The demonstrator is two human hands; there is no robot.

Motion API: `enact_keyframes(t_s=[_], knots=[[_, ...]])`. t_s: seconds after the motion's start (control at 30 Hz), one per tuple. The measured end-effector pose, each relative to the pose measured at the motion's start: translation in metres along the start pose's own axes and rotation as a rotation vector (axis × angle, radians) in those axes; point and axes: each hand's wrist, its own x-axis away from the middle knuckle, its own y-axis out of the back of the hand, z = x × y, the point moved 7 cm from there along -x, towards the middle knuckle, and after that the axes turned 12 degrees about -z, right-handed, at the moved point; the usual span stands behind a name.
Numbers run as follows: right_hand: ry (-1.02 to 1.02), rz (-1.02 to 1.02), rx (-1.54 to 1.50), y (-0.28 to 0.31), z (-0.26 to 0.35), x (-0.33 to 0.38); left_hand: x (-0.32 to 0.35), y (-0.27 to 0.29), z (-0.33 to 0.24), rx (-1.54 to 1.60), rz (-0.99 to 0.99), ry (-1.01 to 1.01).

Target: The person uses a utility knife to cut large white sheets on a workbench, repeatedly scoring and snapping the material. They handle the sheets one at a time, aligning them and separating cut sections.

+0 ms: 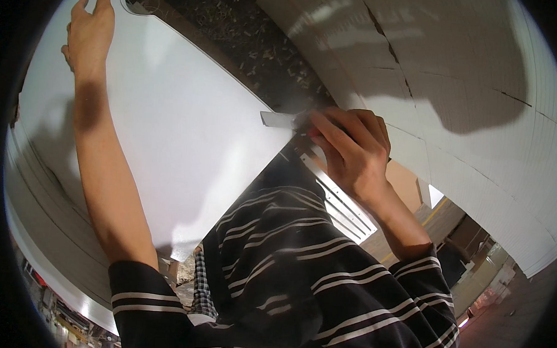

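- Our right hand (356, 149) pinches a flat grey strip (277, 120) over the white panel's (182, 109) right corner; its held end is hidden.
- Our left hand (90, 32) spreads on the panel's far end.
- Rightward, a pale stack (477, 119) is cut off.

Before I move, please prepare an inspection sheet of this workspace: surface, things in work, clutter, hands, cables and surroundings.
Surface: white panel lying slantwise across the view, partly in shadow.
Job's things: flat grey tool at the panel's right corner; whether it touches cannot be told.
Clutter: small pale bits scattered over the dark area beyond the panel.
Hands: left hand over the panel's far left part, fingers apart; right hand pinches the tool.
Cables: a thin curved line at the panel's far edge; cannot tell whether it is a cable.
Surroundings: large pale stack at right, with dark cracks; white slotted piece below the right hand.
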Motion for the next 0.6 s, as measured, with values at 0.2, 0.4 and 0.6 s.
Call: enact_keyframes(t_s=[0.2, 0.4, 0.6], knots=[[-0.004, 0.03, -0.043, -0.011, 0.004, -0.017, 0.0, -0.001, 0.003, 0.063, 0.004, 0.069], [0.034, 0.019, -0.051, -0.022, 0.009, -0.033, 0.004, 0.001, -0.002, 0.073, 0.017, 0.079], [0.073, 0.012, -0.074, -0.033, 0.012, -0.052, 0.009, -0.002, -0.001, 0.092, 0.024, 0.099]])
